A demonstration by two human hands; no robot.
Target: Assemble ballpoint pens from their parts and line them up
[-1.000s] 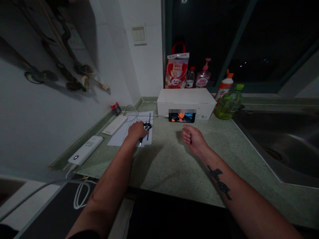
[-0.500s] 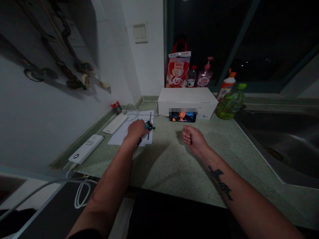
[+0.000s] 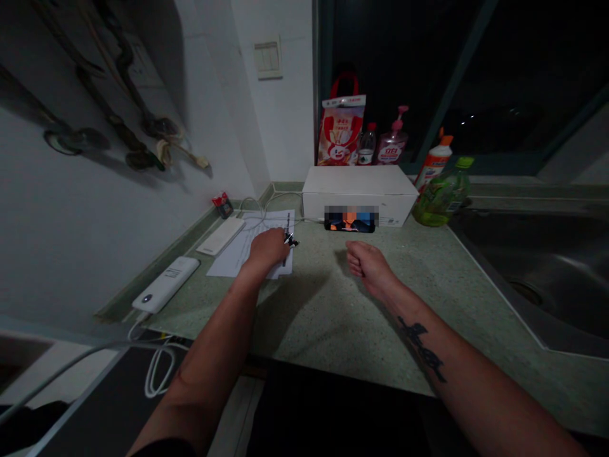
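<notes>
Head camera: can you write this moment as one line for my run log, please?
left hand: on paper sheet, by small dark object | right hand: closed fist over counter

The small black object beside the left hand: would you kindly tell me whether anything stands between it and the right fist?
Nothing visible does. Only the speckled green countertop lies between the right fist and the small black object, which sits at the edge of the sheet of paper by the left hand.

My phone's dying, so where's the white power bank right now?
In the head view, the white plastic power bank lies on the speckled green countertop by the left wall, in front of a flat white oblong device.
</notes>
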